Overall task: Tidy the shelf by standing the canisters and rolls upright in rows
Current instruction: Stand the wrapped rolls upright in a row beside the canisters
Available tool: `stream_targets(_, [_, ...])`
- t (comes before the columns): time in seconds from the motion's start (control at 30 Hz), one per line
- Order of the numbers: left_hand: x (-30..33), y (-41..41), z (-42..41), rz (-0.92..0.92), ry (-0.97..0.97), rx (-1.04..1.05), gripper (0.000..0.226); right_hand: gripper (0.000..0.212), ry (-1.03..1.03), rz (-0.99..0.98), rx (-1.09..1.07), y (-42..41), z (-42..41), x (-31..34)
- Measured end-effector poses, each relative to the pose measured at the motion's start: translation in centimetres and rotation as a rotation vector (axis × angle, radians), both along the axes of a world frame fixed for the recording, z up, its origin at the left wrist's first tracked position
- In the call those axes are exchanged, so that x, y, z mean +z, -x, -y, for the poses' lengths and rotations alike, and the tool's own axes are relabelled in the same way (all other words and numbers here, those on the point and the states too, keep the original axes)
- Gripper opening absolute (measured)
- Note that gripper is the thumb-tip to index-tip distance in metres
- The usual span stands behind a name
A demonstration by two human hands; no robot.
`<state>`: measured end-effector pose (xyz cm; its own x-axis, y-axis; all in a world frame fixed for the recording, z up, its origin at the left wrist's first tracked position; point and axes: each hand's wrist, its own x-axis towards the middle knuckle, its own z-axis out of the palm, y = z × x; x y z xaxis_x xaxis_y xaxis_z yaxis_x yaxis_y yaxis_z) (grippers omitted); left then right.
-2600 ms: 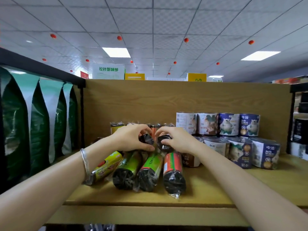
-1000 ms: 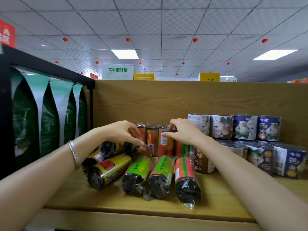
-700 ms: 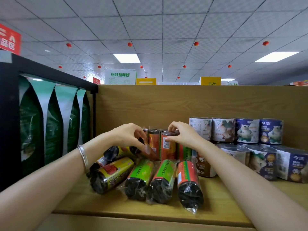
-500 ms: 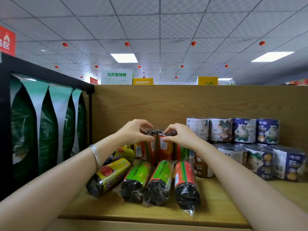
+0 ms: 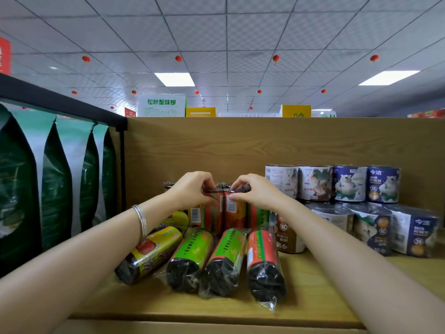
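My left hand (image 5: 192, 189) pinches the top of an upright orange roll (image 5: 213, 213) at the back of the wooden shelf (image 5: 313, 285). Beside it, my right hand (image 5: 255, 191) grips the top of a second upright orange roll (image 5: 234, 213). The two rolls stand touching each other. Several black rolls lie on their sides in front: a yellow-labelled one (image 5: 151, 256), two green-labelled ones (image 5: 190, 259) (image 5: 225, 259) and a red-labelled one (image 5: 263, 259). More upright rolls stand behind, partly hidden by my hands.
Blue and white canisters (image 5: 349, 184) stand stacked in two layers at the right, with a brown canister (image 5: 287, 237) next to the rolls. Green hanging bags (image 5: 55, 189) fill the rack at the left. The shelf's back panel (image 5: 240, 145) rises behind.
Both hands lifted rolls from the lying pile and stood them upright at the back. The two orange rolls now stand side by side, with my hands on their tops.
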<state>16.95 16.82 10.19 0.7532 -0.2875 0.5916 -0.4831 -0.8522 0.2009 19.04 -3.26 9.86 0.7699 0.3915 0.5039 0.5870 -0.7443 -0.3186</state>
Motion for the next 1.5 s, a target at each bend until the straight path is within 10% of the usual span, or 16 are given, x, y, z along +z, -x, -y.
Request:
stream_targets(1.0, [-0.2, 4.9, -8.2, -0.409, -0.003, 0.197, 0.047, 0.037, 0.143, 0.055, 0.079, 1.4, -3.6, 0.4])
stream_targets(1.5, [-0.1, 1.0, -3.4, 0.148, 0.047, 0.234, 0.040, 0.035, 0.113, 0.062, 0.076, 0.5, -3.5, 0.0])
